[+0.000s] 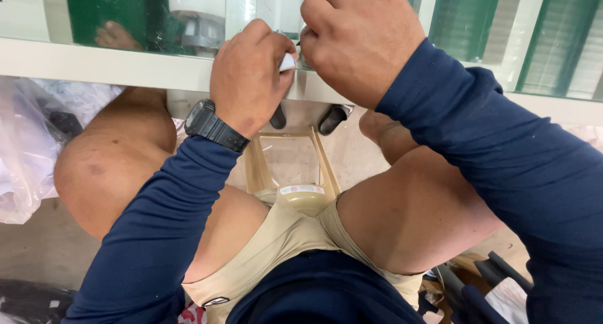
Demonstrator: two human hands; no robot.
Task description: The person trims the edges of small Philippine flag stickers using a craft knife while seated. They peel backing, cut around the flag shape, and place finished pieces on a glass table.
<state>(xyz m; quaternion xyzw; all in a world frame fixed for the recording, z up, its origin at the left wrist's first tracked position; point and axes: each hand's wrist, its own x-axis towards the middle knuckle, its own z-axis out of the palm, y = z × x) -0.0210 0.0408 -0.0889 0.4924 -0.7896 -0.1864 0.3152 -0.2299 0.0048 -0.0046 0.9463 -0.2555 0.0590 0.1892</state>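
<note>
At the far edge of the white ledge (125,65), both hands work close together; details by line:

Place: a white frame ledge crossing the view left to right, with glass (113,10) and green panels behind it, beyond the person's knees.

Left hand (250,79): fist curled, knuckles up, thumb and forefinger pinching a small white piece (287,62); a black watch (210,124) sits on the wrist.

Right hand (361,38): fingers pressed together in a closed fist just right of the left hand, nearly touching it; whether it grips anything I cannot tell, since the palm side is hidden.

White piece: sits between the two hands, right at the ledge's upper edge, only its end showing past the left thumb.

Direction from grip: the piece juts right from the left hand's pinch, toward the right hand's knuckles.

Long axis: seems to run left to right, roughly along the ledge; too little shows to be sure.

Nearer hand: the left, which holds it; the right is just beside.

Pointing: its visible end points right and slightly far.

Below: a tan plastic stool (292,173) under the person, bare knees spread either side.

Left side: a crumpled clear plastic bag (25,154) on the floor near the left knee.

Right near corner: dark tool handles (496,277), well apart from the hands.
</note>
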